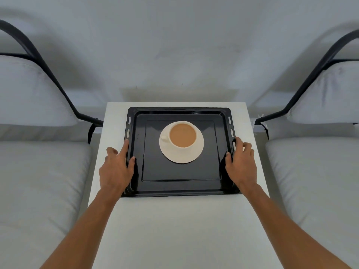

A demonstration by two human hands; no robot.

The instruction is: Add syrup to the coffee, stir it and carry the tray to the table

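Black metal baking tray [178, 183] rests on the white table [174, 230]; left hand [116, 167] and right hand [241, 164] hold its rims at 9 and 3 o'clock, fingers curled round; stiff, probably slick; the full, fragile coffee cup [182, 135] on its saucer [182, 158] may slide.

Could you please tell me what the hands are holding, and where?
The left hand and right hand grip the black tray by its side rims.
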